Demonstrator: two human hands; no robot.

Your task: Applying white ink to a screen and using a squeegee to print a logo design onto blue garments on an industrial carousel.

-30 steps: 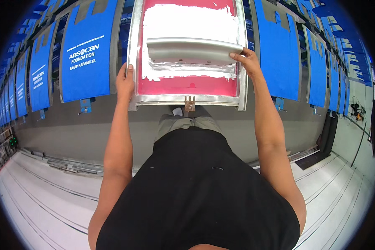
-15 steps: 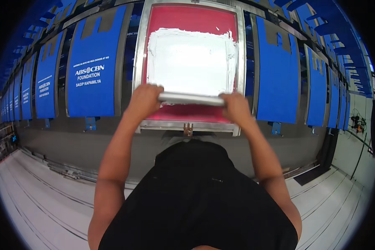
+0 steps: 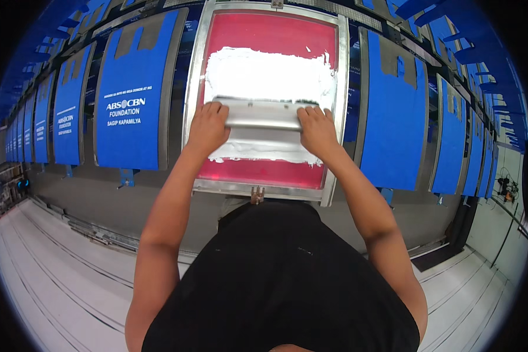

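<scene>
My left hand (image 3: 210, 128) and my right hand (image 3: 318, 132) grip either end of a silver metal squeegee (image 3: 263, 114), fingers curled over its top. The squeegee lies across the white ink (image 3: 267, 73) spread on a pink mesh screen (image 3: 270, 29). The screen sits in a silver metal frame (image 3: 341, 58), with a small metal clamp (image 3: 257, 195) at its near edge. Part of the ink is hidden under the squeegee, and a band of it shows below the blade, above a strip of bare pink mesh.
Rows of boards with blue fabric pieces (image 3: 132, 88) flank the screen, more (image 3: 393, 111) on the right, some with white printing. Blue hardware (image 3: 481, 56) hangs at upper right. A grey board (image 3: 100, 199) runs below, above a white lined floor (image 3: 53, 258). Wires (image 3: 504, 188) hang at the right wall.
My left hand left the frame's side and took hold of the squeegee. Over the last half second, both hands and the squeegee have moved up the screen from near the ink's lower edge.
</scene>
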